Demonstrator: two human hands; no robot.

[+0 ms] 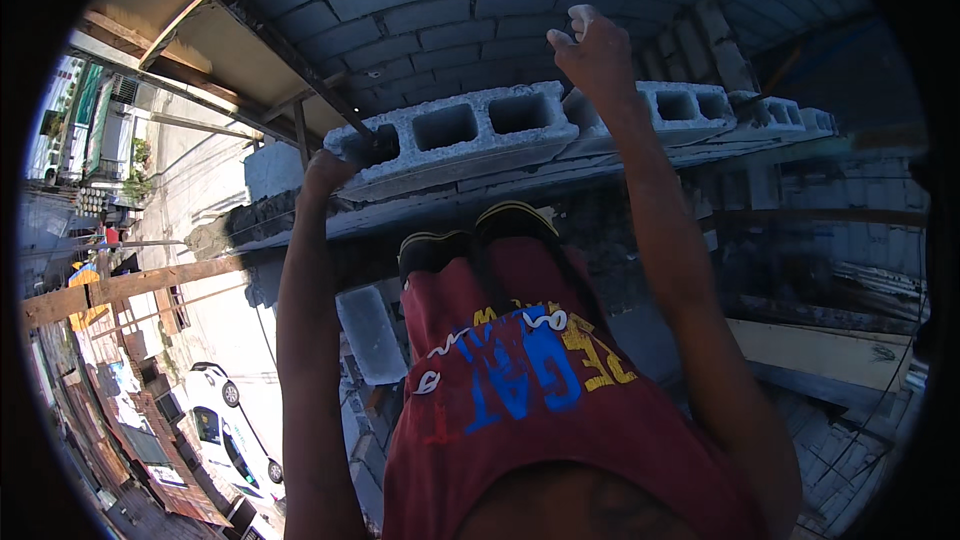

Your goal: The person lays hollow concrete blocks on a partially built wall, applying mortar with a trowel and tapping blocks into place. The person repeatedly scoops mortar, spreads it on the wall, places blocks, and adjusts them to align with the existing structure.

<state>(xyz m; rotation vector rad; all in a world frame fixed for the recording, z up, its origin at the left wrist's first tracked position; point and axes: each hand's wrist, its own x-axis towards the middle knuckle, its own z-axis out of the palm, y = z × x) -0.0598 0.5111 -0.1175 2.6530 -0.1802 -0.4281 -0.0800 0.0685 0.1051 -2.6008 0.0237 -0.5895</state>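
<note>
A grey hollow concrete block (455,130) with open cells on top lies on the wall's upper course in front of me. At its left end, my left hand (328,172) is closed against the block's corner, its fingertips partly hidden. My right hand (595,52) is raised above the row of blocks, past the right end of that block. Its fingers are curled in, and the tips look pale, as if dusty. Whether anything small is pinched there is hard to see. More hollow blocks (685,108) continue the row to the right.
A tall block wall (450,5) rises beyond the row. A dark beam (265,35) slants down toward the block's left cell. Wooden planks (130,290) stick out at left, high over a street with a white car (225,445). A loose block (370,335) lies beside my legs.
</note>
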